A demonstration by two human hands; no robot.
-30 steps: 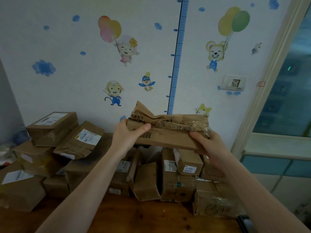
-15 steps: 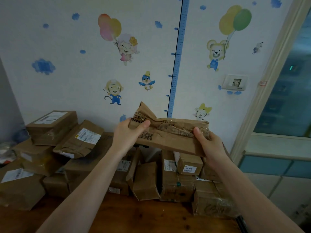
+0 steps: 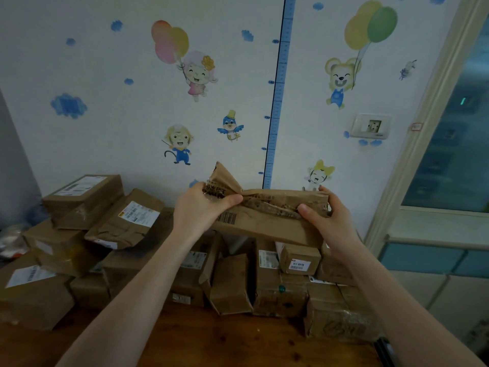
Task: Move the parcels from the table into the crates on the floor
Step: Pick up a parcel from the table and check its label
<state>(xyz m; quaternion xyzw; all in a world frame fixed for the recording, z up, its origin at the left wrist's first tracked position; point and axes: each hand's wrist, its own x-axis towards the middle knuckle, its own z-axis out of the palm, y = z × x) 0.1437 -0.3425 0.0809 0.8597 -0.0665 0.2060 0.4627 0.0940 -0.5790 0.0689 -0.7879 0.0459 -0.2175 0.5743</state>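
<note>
A long, crumpled brown cardboard parcel [image 3: 267,221] with a barcode and torn tape is held up in the air above the pile. My left hand [image 3: 201,210] grips its left end, thumb on the front face. My right hand [image 3: 328,221] grips its right end, thumb over the taped seam. Below it, several brown parcels [image 3: 264,282] with white labels lie stacked on the wooden table [image 3: 238,343], against the wall. No crate is in view.
More boxes are heaped at the left [image 3: 79,223], up to the table's left edge. The wall behind carries cartoon stickers and a socket plate [image 3: 371,126]. A window frame [image 3: 423,144] and blue cabinet fronts stand at the right.
The parcel has tipped its top face toward me and sunk slightly. My right thumb has come over onto its upper front, and both hands have closed in tighter.
</note>
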